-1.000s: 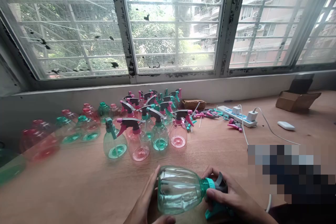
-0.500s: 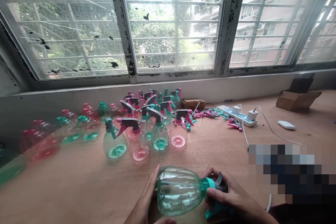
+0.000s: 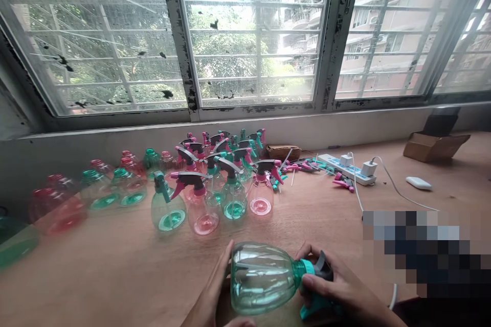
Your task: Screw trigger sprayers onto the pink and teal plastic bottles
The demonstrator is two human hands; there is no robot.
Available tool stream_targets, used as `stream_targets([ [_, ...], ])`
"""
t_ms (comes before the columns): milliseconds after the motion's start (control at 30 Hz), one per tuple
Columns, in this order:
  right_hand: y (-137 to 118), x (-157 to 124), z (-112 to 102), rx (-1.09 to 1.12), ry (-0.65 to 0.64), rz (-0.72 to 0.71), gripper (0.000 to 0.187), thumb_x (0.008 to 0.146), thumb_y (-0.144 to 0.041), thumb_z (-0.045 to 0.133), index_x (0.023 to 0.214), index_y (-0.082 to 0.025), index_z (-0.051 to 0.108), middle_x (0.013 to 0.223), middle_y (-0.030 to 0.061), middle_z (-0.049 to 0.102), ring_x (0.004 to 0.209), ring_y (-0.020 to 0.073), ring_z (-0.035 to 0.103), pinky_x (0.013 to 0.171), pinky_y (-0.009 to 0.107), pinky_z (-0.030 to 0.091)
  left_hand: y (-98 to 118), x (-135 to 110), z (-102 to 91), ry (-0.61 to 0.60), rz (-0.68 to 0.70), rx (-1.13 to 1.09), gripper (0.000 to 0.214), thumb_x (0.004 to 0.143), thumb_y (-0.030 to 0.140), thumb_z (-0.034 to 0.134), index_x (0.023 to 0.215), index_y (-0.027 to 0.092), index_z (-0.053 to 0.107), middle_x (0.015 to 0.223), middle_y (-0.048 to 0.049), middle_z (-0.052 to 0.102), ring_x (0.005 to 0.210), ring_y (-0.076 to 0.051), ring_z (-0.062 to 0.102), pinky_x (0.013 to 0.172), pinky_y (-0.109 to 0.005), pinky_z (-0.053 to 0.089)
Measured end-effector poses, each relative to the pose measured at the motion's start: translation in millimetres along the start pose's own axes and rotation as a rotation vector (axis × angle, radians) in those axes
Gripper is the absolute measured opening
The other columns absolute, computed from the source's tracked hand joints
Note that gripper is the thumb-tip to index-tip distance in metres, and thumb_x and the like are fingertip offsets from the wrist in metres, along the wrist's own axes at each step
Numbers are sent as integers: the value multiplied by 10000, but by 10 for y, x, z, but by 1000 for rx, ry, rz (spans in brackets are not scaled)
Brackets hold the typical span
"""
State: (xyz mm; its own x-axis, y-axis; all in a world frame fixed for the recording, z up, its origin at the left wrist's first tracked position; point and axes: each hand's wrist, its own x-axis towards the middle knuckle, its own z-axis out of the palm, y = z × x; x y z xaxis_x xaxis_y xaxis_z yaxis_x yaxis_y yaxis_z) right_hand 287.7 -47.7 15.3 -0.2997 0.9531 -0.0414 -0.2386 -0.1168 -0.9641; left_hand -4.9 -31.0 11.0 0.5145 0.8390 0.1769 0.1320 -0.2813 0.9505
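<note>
A clear green spray bottle (image 3: pixel 263 278) lies sideways between my hands at the front of the table, its base to the left and its neck to the right. My left hand (image 3: pixel 209 291) wraps round the base end, partly hidden by the bottle. At the neck, my right hand (image 3: pixel 337 283) grips the teal collar and the black and teal spray head (image 3: pixel 322 266), thumb on the near side. The head sits on the neck, and a thin tube shows faintly inside the bottle.
Several pink and green spray bottles with heads (image 3: pixel 233 202) stand beyond my hands. Headless bottles (image 3: pixel 128 186) are at left. Loose spray heads (image 3: pixel 303 165) lie near a power strip (image 3: pixel 347 167) with cables. A cardboard box (image 3: pixel 435 145) and white mouse-like object (image 3: pixel 418 183) are right.
The green bottle has turned very slightly in my hands. Both hands keep nearly the same place, and the things on the table have not moved.
</note>
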Motion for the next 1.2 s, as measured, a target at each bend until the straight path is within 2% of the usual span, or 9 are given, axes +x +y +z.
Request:
stream_targets([
  [100,-6,-1,3,-16,8,13,440,729,-508,852,893,-215,569,706,-10,717,619,184,696,605,275,524,12,7,11,5,13,-38,946,862,538,734,1611,310,203,1659,-59,355,1502,-343,362,1236,-418,312],
  [233,-10,0,9,-16,18,5,454,720,-521,854,900,-212,575,701,-10,713,610,183,690,608,279,517,-63,31,50,18,44,3,941,873,579,694,1609,363,148,1597,-56,453,1397,-326,515,1188,-414,385],
  [333,-10,-1,10,-6,27,8,448,727,-505,855,911,-207,576,703,-8,716,607,176,687,603,271,505,-132,32,51,45,36,70,919,887,609,652,1605,393,121,1564,-47,489,1399,-310,513,1198,-405,365],
  [433,-2,2,4,12,24,13,441,735,-480,859,924,-203,572,699,-10,719,601,163,681,596,258,495,-138,18,21,18,5,50,1001,850,609,701,1613,366,101,1579,-65,476,1415,-324,492,1217,-410,335],
  [567,36,15,-18,12,1,-7,428,757,-462,851,929,-190,569,699,-6,722,605,153,681,595,250,499,-92,9,-9,-20,8,-30,943,870,533,727,1609,328,178,1597,-76,456,1464,-339,424,1228,-398,319],
  [800,70,36,-46,32,-9,-44,400,788,-440,837,940,-178,575,686,-13,726,598,141,686,563,229,501,-158,44,31,-14,48,10,949,887,587,671,1604,363,91,1558,-103,479,1329,-317,585,1160,-399,416],
  [900,76,36,-47,35,-7,-35,406,786,-449,836,941,-184,571,683,-11,734,602,144,687,562,232,511,-146,29,27,-6,36,79,898,922,588,614,1603,389,63,1557,-73,482,1340,-296,574,1165,-374,406],
  [1100,102,28,-39,43,-4,-24,394,772,-431,855,920,-186,584,699,-17,728,620,141,691,590,244,538,-114,-16,-25,-12,-31,76,1021,846,571,728,1621,305,120,1619,-103,401,1472,-359,398,1213,-439,338],
  [1200,107,31,-40,38,-5,-30,384,775,-433,851,918,-190,591,696,-19,726,619,143,690,586,245,538,-164,12,-16,-33,-14,65,1025,853,582,707,1622,305,88,1608,-111,421,1429,-363,463,1218,-482,320],
])
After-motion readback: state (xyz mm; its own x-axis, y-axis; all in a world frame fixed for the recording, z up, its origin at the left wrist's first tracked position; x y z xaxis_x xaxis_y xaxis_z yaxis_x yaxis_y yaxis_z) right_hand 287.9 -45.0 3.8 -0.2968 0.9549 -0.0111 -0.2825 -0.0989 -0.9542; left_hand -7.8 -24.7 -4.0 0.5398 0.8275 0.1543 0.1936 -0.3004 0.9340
